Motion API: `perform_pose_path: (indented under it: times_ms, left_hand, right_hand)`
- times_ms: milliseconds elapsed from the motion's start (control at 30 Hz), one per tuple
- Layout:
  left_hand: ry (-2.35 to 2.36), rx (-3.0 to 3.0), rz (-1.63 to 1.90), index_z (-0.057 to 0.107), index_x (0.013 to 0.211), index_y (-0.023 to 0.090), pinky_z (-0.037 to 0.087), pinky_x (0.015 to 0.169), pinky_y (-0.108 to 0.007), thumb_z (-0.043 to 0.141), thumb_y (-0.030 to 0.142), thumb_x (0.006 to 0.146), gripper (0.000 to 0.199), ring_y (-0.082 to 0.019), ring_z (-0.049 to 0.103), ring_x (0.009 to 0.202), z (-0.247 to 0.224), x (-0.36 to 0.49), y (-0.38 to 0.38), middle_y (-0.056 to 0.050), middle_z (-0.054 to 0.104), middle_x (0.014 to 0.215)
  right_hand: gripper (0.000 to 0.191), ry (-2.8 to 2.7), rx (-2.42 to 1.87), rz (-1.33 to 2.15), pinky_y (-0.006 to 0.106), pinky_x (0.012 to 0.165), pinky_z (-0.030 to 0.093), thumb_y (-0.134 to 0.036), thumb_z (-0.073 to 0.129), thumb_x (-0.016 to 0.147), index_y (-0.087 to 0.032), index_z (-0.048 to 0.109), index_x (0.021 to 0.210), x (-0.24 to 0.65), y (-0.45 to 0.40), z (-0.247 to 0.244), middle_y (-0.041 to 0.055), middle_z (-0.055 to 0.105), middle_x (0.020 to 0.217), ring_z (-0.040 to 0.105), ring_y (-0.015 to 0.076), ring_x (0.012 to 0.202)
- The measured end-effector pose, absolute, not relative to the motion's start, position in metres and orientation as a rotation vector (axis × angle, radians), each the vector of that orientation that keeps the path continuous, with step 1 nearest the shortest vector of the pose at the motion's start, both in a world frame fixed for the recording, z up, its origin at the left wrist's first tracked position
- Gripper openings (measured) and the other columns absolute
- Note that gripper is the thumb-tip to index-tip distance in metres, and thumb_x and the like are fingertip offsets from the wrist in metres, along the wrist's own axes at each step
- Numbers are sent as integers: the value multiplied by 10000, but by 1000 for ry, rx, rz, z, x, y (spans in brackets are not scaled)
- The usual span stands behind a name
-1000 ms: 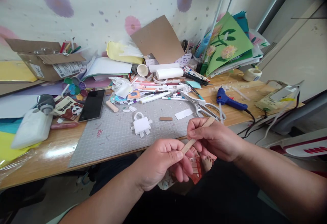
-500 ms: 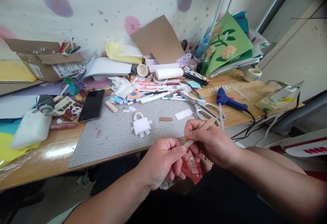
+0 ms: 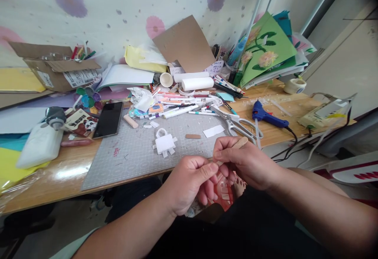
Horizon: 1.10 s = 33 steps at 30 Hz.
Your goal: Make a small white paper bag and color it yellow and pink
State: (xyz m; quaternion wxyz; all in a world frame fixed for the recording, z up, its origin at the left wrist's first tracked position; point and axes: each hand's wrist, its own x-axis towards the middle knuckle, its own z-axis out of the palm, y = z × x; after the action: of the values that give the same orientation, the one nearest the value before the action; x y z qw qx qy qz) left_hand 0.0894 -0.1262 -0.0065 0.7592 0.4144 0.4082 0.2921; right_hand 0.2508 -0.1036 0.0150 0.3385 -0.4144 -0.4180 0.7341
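Both hands grip one wooden craft stick [image 3: 241, 142], held in front of the table's front edge. My left hand [image 3: 195, 180] pinches its lower left end between thumb and fingers. Close beside it, my right hand [image 3: 243, 162] is closed around the stick, whose rounded end sticks out past the fingers. Most of the stick's length is hidden by the fingers. Beyond the hands, a small white paper piece with a ring and tabs [image 3: 164, 144] lies on the grey cutting mat [image 3: 118, 172]. A short brown strip [image 3: 193, 136] and a white paper strip [image 3: 213, 131] lie near it.
Scissors [image 3: 236, 127] and a blue glue gun [image 3: 268, 116] lie at the right. Several pens and markers [image 3: 180, 111] are heaped along the back. A phone [image 3: 108, 120], a white bottle [image 3: 39, 146] and a cardboard box [image 3: 56, 69] are on the left.
My left hand has slid along the stick toward my right hand, so less of the stick shows between them. The view has shifted slightly.
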Motion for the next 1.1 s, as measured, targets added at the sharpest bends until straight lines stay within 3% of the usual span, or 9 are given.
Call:
perform_pose_path:
  times_ms: [700, 933, 1100]
  left_hand:
    - [669, 784, 524, 602, 786, 117, 456, 436, -160, 604, 303, 793, 186, -110, 637, 464, -3, 84, -126, -64, 703, 627]
    - [625, 824, 516, 623, 762, 102, 460, 416, -179, 687, 315, 689, 234, -111, 605, 447, -2, 84, -126, -60, 689, 599]
    - [777, 872, 575, 601, 649, 113, 391, 341, -138, 679, 374, 742, 287, -66, 503, 325, -8, 89, -127, -13, 614, 446]
  right_hand:
    - [98, -1000, -1060, 2013, 115, 248, 351, -206, 645, 662, -154, 575, 616, 259, -101, 15, -14, 597, 382, 459, 62, 248]
    - [83, -993, -1070, 2021, 114, 246, 344, -191, 626, 648, -159, 565, 602, 257, -103, 18, -16, 589, 371, 459, 66, 243]
    - [82, -1004, -1083, 1995, 111, 265, 375, -168, 640, 629, -157, 564, 599, 253, -105, 17, -25, 584, 363, 472, 64, 264]
